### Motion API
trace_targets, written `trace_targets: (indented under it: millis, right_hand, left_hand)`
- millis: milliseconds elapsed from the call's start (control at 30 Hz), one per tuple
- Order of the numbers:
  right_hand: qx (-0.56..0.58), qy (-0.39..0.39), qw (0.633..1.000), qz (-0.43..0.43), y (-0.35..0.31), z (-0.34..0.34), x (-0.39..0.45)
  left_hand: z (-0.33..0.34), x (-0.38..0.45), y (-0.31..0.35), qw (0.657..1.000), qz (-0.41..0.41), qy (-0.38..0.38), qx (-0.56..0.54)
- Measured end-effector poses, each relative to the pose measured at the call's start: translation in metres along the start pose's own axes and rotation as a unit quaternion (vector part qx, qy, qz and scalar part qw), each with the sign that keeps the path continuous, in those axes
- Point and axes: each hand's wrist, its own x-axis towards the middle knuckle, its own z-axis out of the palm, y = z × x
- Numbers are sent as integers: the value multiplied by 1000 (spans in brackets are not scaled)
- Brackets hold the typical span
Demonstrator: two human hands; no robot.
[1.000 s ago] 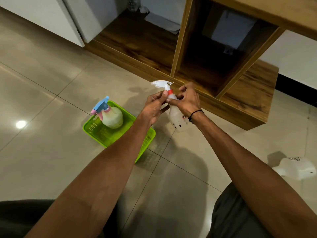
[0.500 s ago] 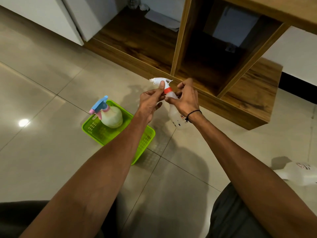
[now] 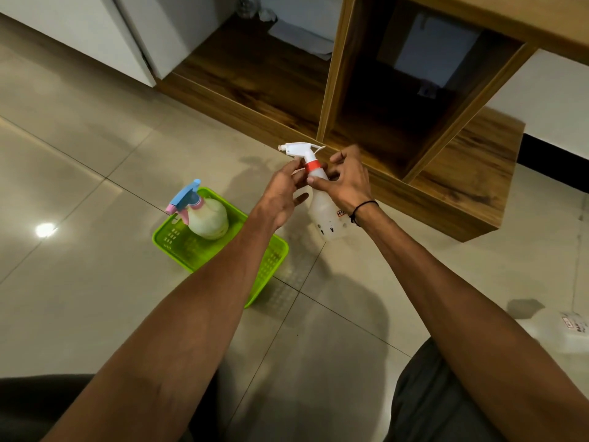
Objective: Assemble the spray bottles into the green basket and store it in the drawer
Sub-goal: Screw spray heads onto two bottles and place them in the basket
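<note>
A clear spray bottle [image 3: 325, 215] with a white trigger head [image 3: 299, 149] and a red collar hangs above the floor between my hands. My right hand [image 3: 347, 183] grips its neck just below the collar. My left hand [image 3: 283, 193] pinches the red collar from the left. A green basket [image 3: 271, 260] sits on the floor at lower left; a round cream bottle with a blue and pink trigger head [image 3: 204, 212] stands upright in its far corner.
A wooden cabinet [image 3: 411, 100] with open compartments stands just beyond my hands, its low plinth running along the floor. A white bottle [image 3: 573, 330] lies at the right edge, mostly cut off. Pale floor tiles surround the basket.
The bottle in my hands has lifted slightly and its trigger head now shows fully above my fingers. My left fingers have shifted on the collar. The view has drifted left, pushing the white bottle to the edge.
</note>
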Motion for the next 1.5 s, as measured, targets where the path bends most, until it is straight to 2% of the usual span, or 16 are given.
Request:
trace_targets:
  millis: [200,333,400,600,700,767,867,1033,1133,1333,1400,1500]
  right_hand:
    - [33,-19,999,-8,-5,-2,-5]
    - [114,-61,992,5,-4,-8,-6]
    - [150,-85,985,23,-4,-11,-5]
    - [184,-120,974,53,-7,-16,-3]
    - [167,-131,976,44,-8,-10,-3]
    - [154,-124,980,33,-9,-6,-3]
    - [150,-112,982,33,-7,-4,-1]
    - [129,-114,985,23,-1,-10,3]
    - [105,-119,987,3,-2,-10,1]
    - [207,-150,965,56,-2,-18,1]
    - [214,-134,965,71,0,-19,3]
    - [125,-140,982,33,6,-18,2]
  left_hand:
    - [-1,-1,1,1000,25,9,12]
    - [-5,-3,3,996,31,-70,-43]
    - [-6,-4,4,994,37,-86,-61]
    - [-10,0,4,998,55,-35,-7]
    - [-6,2,2,997,71,27,-10]
    - [-3,-1,2,995,61,50,-63]
    - [-5,-6,3,994,44,24,-92]
    - [-1,-8,-3,998,61,32,0]
    - [-1,-7,-3,998,51,26,15]
    - [-4,-7,-3,998,41,-48,-27]
    - [-1,-5,-4,997,56,-37,-33]
    - [1,-2,-4,995,75,7,-71]
